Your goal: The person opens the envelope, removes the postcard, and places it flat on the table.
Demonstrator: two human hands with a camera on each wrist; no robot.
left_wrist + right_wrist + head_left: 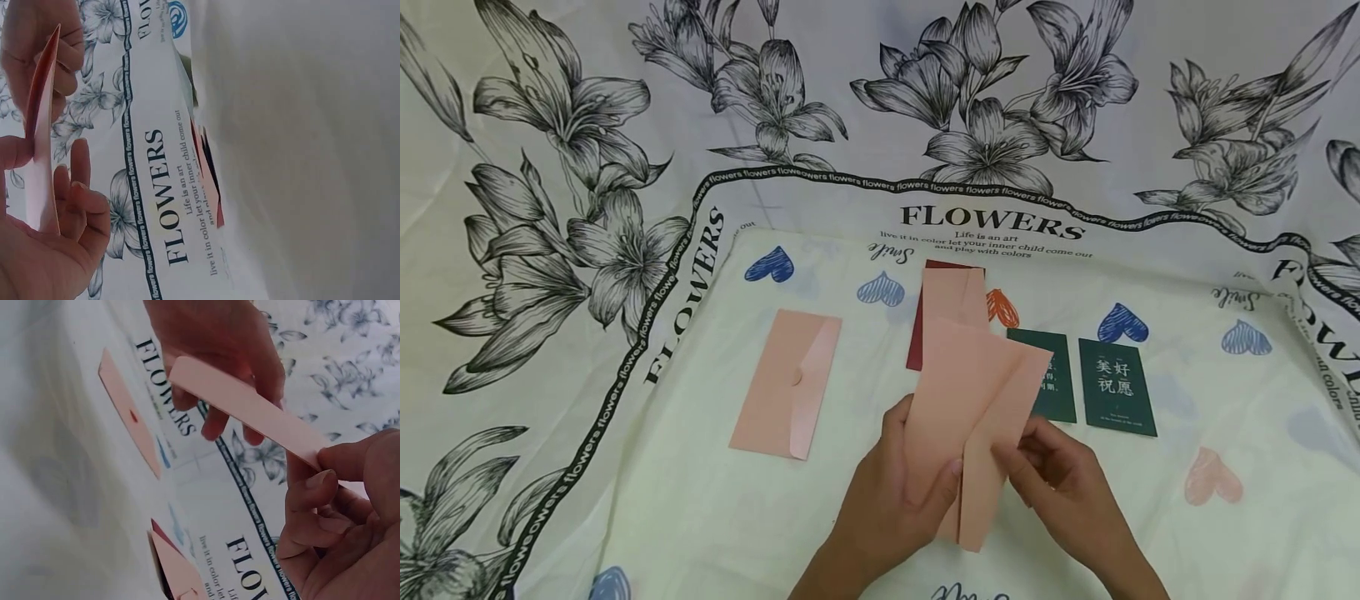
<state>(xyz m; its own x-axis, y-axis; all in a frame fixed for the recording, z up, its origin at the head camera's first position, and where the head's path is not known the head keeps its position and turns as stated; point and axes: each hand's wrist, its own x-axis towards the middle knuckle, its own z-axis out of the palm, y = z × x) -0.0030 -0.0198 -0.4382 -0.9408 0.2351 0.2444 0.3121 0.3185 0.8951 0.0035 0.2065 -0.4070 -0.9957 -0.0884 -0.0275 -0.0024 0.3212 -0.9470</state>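
A pink paper envelope (958, 392) is held up over the cloth, its long flap folded along the right side. My left hand (887, 496) grips its lower left part, thumb across the front and fingers behind. At the right edge, my right hand (1067, 479) pinches the flap side between thumb and fingers. Seen edge-on in the left wrist view, the envelope (42, 194) bows slightly apart at its upper end. The right wrist view shows the right thumb (350, 459) pressing on the flap. Whether anything lies inside cannot be seen.
Another pink envelope (786, 383) lies flat at left, flap folded over. Beyond the hands, a pink paper piece (955, 292) lies over a dark red one (916, 342). Two dark green cards (1051, 400) (1117, 408) with white writing lie at right, one partly covered.
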